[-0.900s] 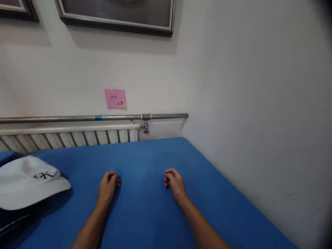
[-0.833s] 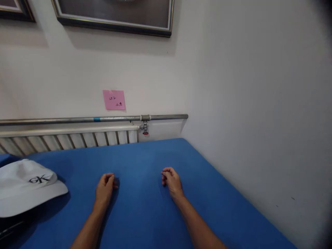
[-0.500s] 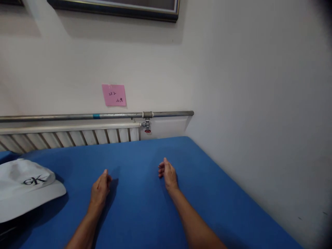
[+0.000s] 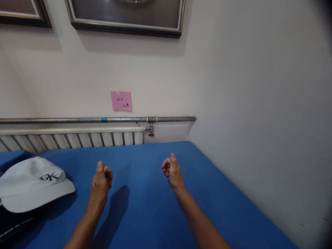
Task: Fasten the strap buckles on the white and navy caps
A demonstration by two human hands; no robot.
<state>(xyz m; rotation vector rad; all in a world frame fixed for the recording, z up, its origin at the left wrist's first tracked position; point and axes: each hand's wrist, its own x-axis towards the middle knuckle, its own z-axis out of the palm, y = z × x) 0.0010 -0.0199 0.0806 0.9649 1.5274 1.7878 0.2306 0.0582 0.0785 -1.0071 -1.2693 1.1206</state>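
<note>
Now, in the head view, both my thumbs point up where a moment ago they lay over the fingers, and my left hand [image 4: 100, 183] seems to have lifted: its shadow falls well aside on the blue tabletop [image 4: 147, 211]. I take that to mean neither hand is at work on anything — I can see nothing held in either. On the left the fingers curl in under the raised thumb, close together; on my right hand [image 4: 175, 175] they curl too, with a small gap beside the thumb. Whether the fingertips meet the palms I cannot tell. Both hands are nearest the blue surface, well apart from each other, and the white cap [image 4: 35, 188] with its black monogram sits to the left, nearer my left hand but not touched by it. Under the cap is something dark [image 4: 18, 226], cut off by the edge of view. Past the table's far edge stand a ribbed radiator [image 4: 77, 141], a metal pipe [image 4: 64, 120] and a red-handled valve [image 4: 151, 135]; above them — a pink note [image 4: 121, 101], a framed picture [image 4: 127, 27] and part of another frame [image 4: 23, 19]. A plain wall [image 4: 259, 103] closes the right side.
</note>
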